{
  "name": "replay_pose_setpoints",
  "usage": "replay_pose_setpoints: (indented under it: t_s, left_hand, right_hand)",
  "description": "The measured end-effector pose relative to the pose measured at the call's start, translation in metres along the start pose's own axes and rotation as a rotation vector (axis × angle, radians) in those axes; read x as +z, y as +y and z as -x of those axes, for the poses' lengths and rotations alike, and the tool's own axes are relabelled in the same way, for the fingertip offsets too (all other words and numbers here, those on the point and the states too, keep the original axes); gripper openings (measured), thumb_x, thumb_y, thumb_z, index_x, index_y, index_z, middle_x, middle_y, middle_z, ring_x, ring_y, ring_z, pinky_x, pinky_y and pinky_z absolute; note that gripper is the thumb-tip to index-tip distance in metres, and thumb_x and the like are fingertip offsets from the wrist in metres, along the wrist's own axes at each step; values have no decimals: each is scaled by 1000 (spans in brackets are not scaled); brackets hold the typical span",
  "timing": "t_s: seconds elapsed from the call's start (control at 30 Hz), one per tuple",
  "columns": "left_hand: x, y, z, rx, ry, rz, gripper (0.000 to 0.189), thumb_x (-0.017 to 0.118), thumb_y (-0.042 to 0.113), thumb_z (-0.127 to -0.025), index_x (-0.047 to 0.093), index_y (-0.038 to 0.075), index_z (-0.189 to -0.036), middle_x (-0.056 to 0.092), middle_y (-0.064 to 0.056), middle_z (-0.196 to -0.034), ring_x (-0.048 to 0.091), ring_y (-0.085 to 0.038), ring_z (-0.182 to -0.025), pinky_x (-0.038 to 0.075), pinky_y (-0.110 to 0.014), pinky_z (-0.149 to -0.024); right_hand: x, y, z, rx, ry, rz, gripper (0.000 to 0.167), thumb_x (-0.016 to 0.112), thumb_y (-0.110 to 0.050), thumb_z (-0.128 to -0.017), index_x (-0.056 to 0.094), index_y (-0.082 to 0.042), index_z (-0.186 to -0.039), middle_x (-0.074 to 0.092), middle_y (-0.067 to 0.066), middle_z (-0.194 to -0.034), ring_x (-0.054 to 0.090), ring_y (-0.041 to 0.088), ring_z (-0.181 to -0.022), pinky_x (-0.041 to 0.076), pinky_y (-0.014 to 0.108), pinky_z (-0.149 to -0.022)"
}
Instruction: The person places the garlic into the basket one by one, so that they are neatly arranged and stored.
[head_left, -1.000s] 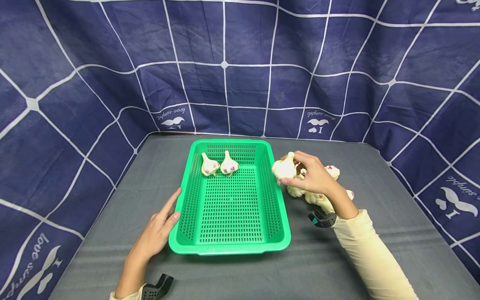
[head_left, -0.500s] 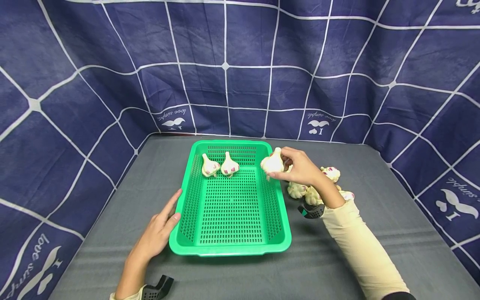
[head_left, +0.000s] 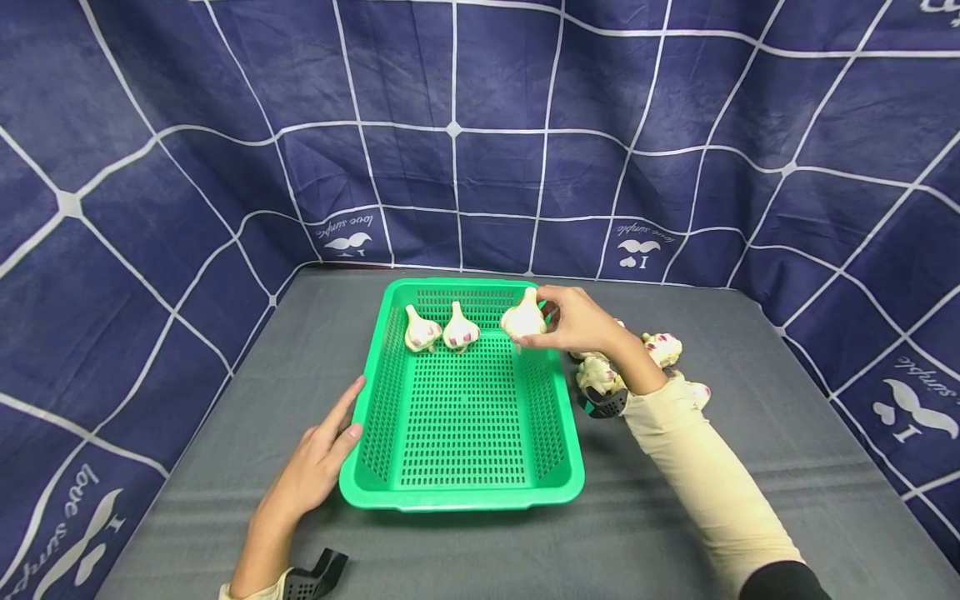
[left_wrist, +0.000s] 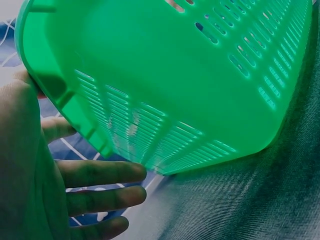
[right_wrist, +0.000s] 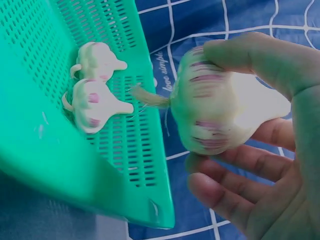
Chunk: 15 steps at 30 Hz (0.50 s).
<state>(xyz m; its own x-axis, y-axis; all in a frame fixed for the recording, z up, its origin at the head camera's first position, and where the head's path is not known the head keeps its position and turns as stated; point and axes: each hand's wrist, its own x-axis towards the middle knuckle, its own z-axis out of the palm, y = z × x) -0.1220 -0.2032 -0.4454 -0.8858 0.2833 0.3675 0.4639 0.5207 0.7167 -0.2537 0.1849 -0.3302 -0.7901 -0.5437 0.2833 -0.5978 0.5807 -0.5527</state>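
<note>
My right hand pinches a garlic bulb between thumb and fingers, over the back right part of a green plastic basket. In the right wrist view the held garlic bulb shows purple streaks and a tuft of roots. Two more white garlic bulbs, a left one and a right one, stand side by side inside the basket near its back wall. My left hand rests with straight fingers at the basket's left rim; the left wrist view shows its fingers extended along the outside.
Several garlic bulbs lie in a pile to the right of the basket, partly hidden by my right forearm. Grey cloth covers the table. A blue curtain with white lines hangs behind and at both sides.
My right hand has carried the garlic bulb leftward from beside the pile, across the basket's right rim. The left hand and the two bulbs in the basket have stayed put.
</note>
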Motion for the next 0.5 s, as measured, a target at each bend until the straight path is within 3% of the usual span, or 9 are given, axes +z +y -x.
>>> replay_pose_setpoints:
  t_s: [0.13, 0.27, 0.5]
  left_hand:
    - [0, 1, 0, 2, -2, -8, 56, 46, 11, -104, 29, 16, -157, 56, -27, -133, 53, -37, -122, 25, -4, -99]
    - [-1, 1, 0, 0, -3, -5, 56, 46, 11, -104, 29, 16, -157, 54, -27, -135, 51, -37, -123, 24, -4, -100]
    - [-1, 0, 0, -3, -10, -5, 56, 46, 11, -105, 28, 17, -158, 52, -27, -138, 50, -36, -125, 24, -5, -100]
  right_hand:
    - [3, 1, -9, 42, 7, -18, 34, 87, -24, -73, 66, -7, -94, 69, 8, -90, 69, 20, -77, 58, 37, -69]
    - [7, 2, -18, 98, -42, 11, 36, 86, -29, -74, 66, -9, -94, 69, 6, -98, 70, 22, -84, 57, 34, -72]
    - [16, 8, -35, 122, -130, 95, 37, 85, -37, -74, 63, -12, -88, 69, 1, -90, 70, 23, -88, 55, 35, -78]
